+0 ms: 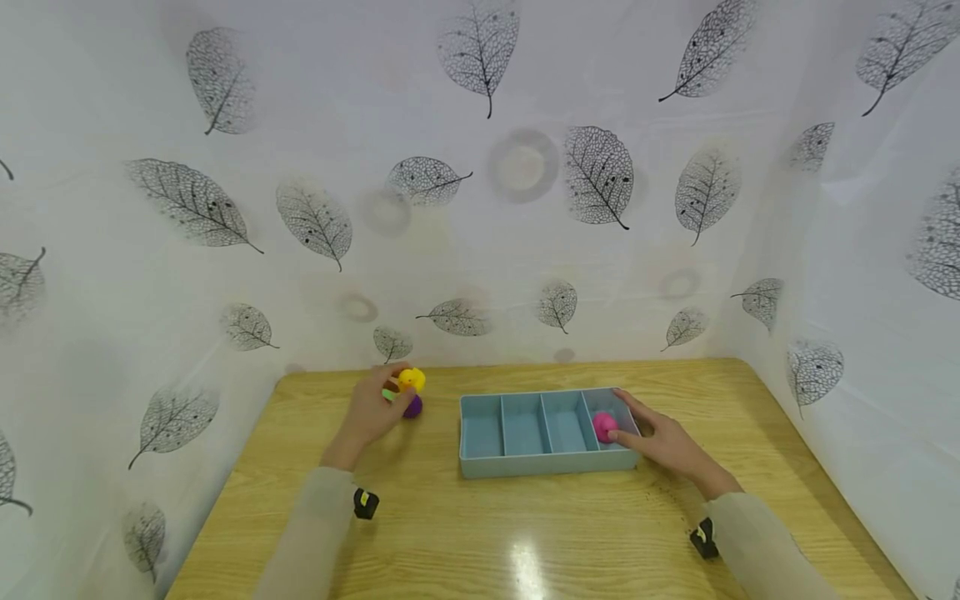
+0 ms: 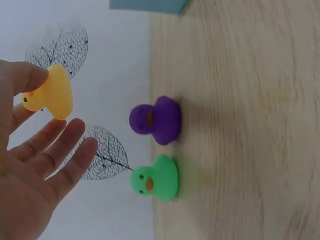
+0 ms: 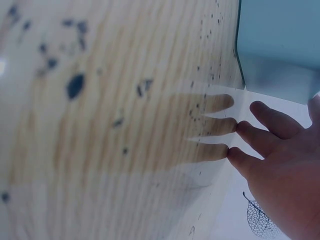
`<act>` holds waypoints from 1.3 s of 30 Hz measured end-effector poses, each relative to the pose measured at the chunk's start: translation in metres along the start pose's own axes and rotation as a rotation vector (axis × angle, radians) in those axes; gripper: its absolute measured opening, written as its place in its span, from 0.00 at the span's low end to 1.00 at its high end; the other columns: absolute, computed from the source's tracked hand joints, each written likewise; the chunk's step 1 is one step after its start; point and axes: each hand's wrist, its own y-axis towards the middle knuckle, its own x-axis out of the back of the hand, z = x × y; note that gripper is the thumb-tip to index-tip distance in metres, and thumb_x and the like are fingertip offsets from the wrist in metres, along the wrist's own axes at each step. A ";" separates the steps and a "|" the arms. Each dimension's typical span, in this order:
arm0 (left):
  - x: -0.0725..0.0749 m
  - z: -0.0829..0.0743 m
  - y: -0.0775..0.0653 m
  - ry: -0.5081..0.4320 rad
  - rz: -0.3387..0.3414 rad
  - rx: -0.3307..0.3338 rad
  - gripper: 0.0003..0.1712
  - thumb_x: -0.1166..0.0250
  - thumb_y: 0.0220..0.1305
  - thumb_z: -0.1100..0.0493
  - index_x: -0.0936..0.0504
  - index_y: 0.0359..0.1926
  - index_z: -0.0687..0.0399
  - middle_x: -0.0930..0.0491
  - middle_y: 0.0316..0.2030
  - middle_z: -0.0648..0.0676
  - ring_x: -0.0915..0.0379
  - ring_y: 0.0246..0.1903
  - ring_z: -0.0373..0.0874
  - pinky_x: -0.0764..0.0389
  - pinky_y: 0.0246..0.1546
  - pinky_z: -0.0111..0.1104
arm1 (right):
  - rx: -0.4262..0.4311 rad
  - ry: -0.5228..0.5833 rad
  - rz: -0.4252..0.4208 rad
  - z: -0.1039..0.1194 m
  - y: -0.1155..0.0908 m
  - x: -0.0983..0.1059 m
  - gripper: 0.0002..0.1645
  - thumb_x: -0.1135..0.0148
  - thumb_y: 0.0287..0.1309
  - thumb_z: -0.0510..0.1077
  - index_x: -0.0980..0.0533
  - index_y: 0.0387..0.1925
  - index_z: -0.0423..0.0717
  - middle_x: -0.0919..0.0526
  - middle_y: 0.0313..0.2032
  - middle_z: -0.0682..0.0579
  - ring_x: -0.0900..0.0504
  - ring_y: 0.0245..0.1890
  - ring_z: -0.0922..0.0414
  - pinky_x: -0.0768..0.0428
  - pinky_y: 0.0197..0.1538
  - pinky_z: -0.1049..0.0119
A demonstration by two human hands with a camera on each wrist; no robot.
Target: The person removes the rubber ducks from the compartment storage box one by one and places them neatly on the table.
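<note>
My left hand (image 1: 372,410) pinches a yellow toy duck (image 2: 59,92) between thumb and index finger, its other fingers spread. Below it on the table, a purple duck (image 2: 156,120) and a green duck (image 2: 156,179) stand side by side. In the head view the green one is mostly hidden behind the hand. A blue-grey tray (image 1: 547,461) with several compartments lies to the right. My right hand (image 1: 667,446) holds the tray's right end, thumb over the rim and index finger at the far corner. Under that thumb, a pink duck (image 1: 604,427) sits in the rightmost compartment.
The wood-grain table (image 1: 450,533) meets a white leaf-print sheet (image 1: 517,250) at the back and both sides. Dark specks mark the tabletop near my right hand. Each wrist wears a small black device (image 1: 365,503).
</note>
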 end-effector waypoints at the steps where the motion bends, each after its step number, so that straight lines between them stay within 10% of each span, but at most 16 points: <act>1: 0.001 0.003 -0.001 0.006 -0.004 -0.002 0.24 0.30 0.67 0.64 0.20 0.62 0.63 0.17 0.53 0.65 0.16 0.45 0.58 0.10 0.42 0.48 | 0.001 0.001 0.001 0.000 0.000 0.000 0.53 0.36 0.70 0.64 0.50 0.85 0.58 0.43 0.80 0.30 0.40 0.77 0.27 0.32 0.69 0.24; 18: 0.018 0.026 -0.008 0.080 -0.044 0.118 0.24 0.32 0.69 0.64 0.21 0.63 0.65 0.16 0.54 0.67 0.18 0.48 0.61 0.15 0.38 0.33 | -0.007 0.012 -0.002 -0.001 0.000 -0.001 0.53 0.35 0.69 0.65 0.51 0.85 0.63 0.44 0.80 0.31 0.40 0.77 0.27 0.33 0.70 0.25; 27: 0.026 0.037 -0.013 0.082 -0.113 0.102 0.23 0.34 0.68 0.68 0.21 0.62 0.69 0.18 0.56 0.70 0.18 0.46 0.65 0.13 0.47 0.56 | 0.000 -0.005 -0.004 -0.001 0.000 0.000 0.53 0.36 0.70 0.65 0.50 0.85 0.58 0.43 0.79 0.30 0.38 0.76 0.28 0.32 0.69 0.25; 39: 0.034 0.047 -0.019 0.098 -0.121 0.123 0.23 0.34 0.66 0.70 0.22 0.62 0.71 0.18 0.56 0.71 0.18 0.46 0.64 0.15 0.49 0.51 | -0.001 0.000 -0.002 0.000 0.000 -0.001 0.53 0.36 0.70 0.64 0.50 0.85 0.57 0.43 0.80 0.30 0.38 0.76 0.27 0.32 0.69 0.25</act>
